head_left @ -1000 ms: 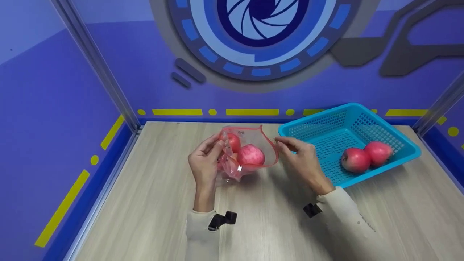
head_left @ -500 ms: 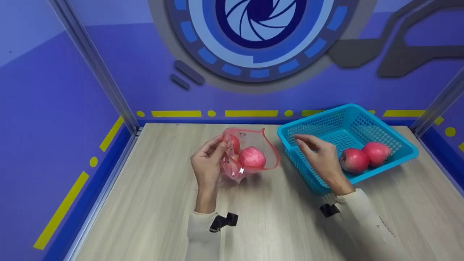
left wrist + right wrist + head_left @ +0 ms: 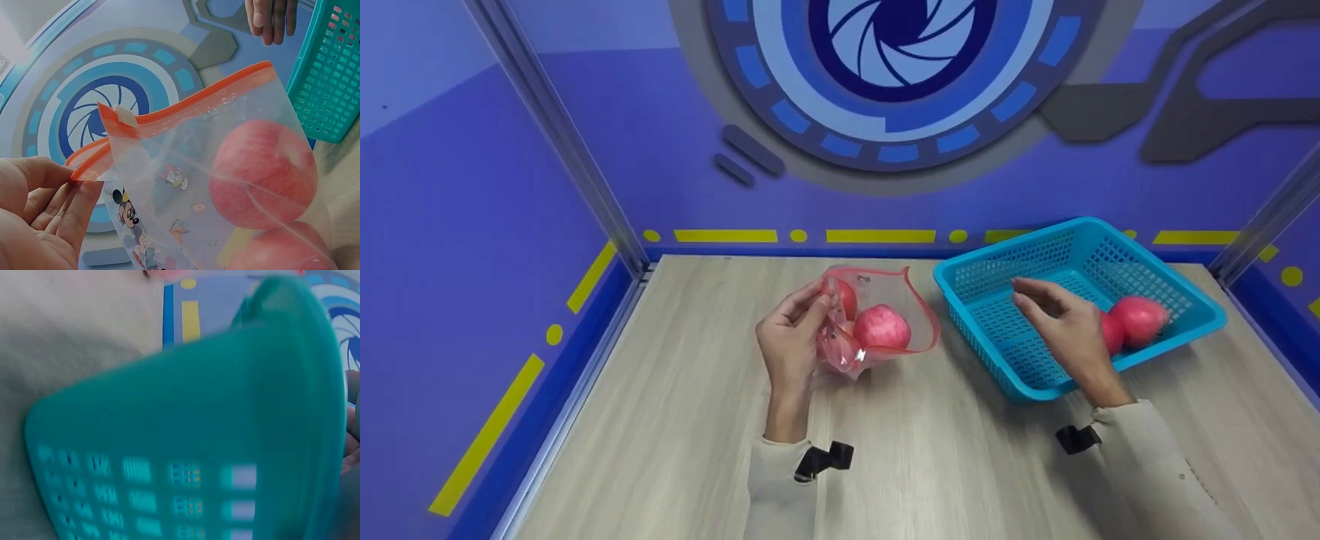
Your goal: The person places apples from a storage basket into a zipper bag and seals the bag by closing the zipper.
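Observation:
My left hand [image 3: 789, 330] pinches one edge of a clear plastic zip bag [image 3: 214, 93] with a red-orange zip strip and cartoon prints. The bag's mouth gapes upward. Inside it sit a streaked red apple [image 3: 883, 328] and a redder apple [image 3: 846, 298], partly covered by folded film. Over the blue-green plastic basket [image 3: 982, 352] hovers my right hand [image 3: 1065, 322], fingers loosely bent and nothing in them. Two more red apples lie at the basket's right end; the front apple [image 3: 1112, 332] is partly hidden behind that hand, the other apple [image 3: 1140, 321] shows fully.
The bag and basket stand on a wood-grain table [image 3: 690, 420]. A printed blue-purple panel [image 3: 810, 202] rises along its back, with another panel on the left. Black wrist mounts [image 3: 825, 459] sit by the sleeves. Slotted basket side fills most of the right wrist view.
The right hand has left the bag's right edge and moved right, over the basket, now covering part of an apple. The left hand keeps its pinch on the bag, nearly still.

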`<state>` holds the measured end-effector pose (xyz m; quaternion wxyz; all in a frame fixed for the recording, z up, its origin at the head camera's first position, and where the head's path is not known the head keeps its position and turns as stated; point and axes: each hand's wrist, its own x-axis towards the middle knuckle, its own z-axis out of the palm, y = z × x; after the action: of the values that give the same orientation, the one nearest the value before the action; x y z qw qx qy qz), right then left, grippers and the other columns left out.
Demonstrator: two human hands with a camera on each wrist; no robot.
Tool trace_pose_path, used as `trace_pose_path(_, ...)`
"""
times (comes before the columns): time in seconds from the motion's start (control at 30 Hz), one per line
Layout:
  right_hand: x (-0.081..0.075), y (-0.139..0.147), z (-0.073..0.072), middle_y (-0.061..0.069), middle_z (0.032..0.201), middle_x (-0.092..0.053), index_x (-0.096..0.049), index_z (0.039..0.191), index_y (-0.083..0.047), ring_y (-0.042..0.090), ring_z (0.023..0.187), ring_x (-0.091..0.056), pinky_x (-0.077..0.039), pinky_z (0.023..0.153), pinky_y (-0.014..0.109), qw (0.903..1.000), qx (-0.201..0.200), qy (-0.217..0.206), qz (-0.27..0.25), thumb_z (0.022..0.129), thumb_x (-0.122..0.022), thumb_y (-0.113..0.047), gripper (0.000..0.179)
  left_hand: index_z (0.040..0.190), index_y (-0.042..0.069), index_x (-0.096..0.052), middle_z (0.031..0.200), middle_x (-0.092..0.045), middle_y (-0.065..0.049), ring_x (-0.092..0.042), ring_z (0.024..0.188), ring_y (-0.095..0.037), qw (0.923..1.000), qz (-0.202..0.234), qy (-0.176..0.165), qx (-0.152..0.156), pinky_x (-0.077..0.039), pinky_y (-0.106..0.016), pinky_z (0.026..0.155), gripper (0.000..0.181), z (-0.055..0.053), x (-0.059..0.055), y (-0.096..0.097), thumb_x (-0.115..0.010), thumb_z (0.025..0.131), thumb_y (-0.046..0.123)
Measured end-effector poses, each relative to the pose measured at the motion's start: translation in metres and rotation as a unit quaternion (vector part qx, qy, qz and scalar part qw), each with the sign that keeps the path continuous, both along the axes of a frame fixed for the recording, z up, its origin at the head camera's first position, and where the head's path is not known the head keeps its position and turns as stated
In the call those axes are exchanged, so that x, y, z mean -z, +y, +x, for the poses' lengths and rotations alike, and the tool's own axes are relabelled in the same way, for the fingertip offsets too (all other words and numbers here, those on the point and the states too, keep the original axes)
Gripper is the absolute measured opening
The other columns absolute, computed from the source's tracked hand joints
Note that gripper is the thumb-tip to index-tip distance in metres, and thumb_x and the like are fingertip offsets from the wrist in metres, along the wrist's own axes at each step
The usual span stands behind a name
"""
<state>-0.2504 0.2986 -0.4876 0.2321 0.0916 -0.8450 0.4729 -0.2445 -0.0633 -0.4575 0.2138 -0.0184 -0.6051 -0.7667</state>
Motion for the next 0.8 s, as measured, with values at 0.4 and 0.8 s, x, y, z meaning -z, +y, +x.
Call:
trace_pose_path(0.4, 0.003, 0.040, 0.005, 0.018, 0.132, -0.071, -0.069, 0.139, -0.003, -0.004, 0.112, -0.066, -0.049, 0.093, 0.008, 0.9993, 0.027, -0.016, 0.017, 0.102, -0.076, -0.018, 0.041, 0.116, -0.003, -0.079, 0.103, -0.077, -0.018, -0.073, 0.087, -0.022, 0.9999, 0.013, 0.009, 0.004, -0.064, -0.029, 0.078, 0.023, -0.001, -0.001, 0.000, -0.080, 0.093, 0.000)
trace_pose_path(0.8, 0.008, 0.075, 0.009, 0.020, 0.142, -0.065, -0.062, 0.145, -0.003, 0.016, 0.126, -0.065, -0.046, 0.097, 0.007, 0.9949, 0.057, -0.065, 0.052, 0.100, -0.078, -0.027, 0.053, 0.114, -0.006, -0.079, 0.102, -0.078, -0.019, -0.074, 0.089, -0.020, 0.9992, 0.039, 0.005, 0.010, -0.064, -0.028, 0.076, 0.022, -0.003, -0.001, 0.002, -0.081, 0.091, -0.004)
